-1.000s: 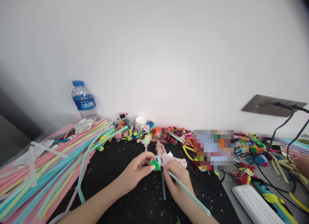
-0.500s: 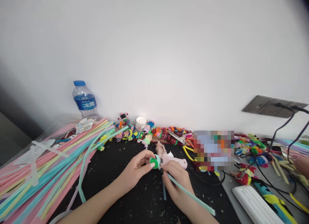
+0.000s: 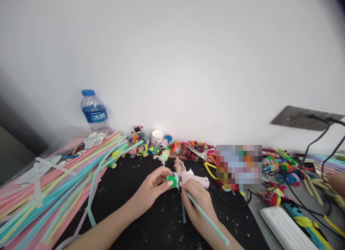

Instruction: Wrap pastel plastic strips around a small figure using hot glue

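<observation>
My left hand (image 3: pixel 157 183) pinches a small green coil of pipe cleaner (image 3: pixel 171 181) between thumb and fingers, its outer turn pale mint. With fingers closed, my right hand (image 3: pixel 198 198) grips the mint pipe cleaner (image 3: pixel 207 218) close to the coil; its free end trails down over my right forearm. Just behind both hands a pale pink hot glue gun (image 3: pixel 198 181) lies on the black mat (image 3: pixel 129 192). A thin translucent glue stick (image 3: pixel 183 211) is on the mat beneath my right hand.
Many pastel pipe cleaners (image 3: pixel 67 185) spread over the left side, before a water bottle (image 3: pixel 94 111). Along the wall are fuzzy figures (image 3: pixel 161 157), a paper cup (image 3: pixel 157 137) and scissors (image 3: pixel 198 153). Right are a white power bank (image 3: pixel 285 228), cables and another person's hand (image 3: pixel 336 183).
The free end of the mint pipe cleaner has swung slightly left and down. Both hands stay nearly in place around the green coil.
</observation>
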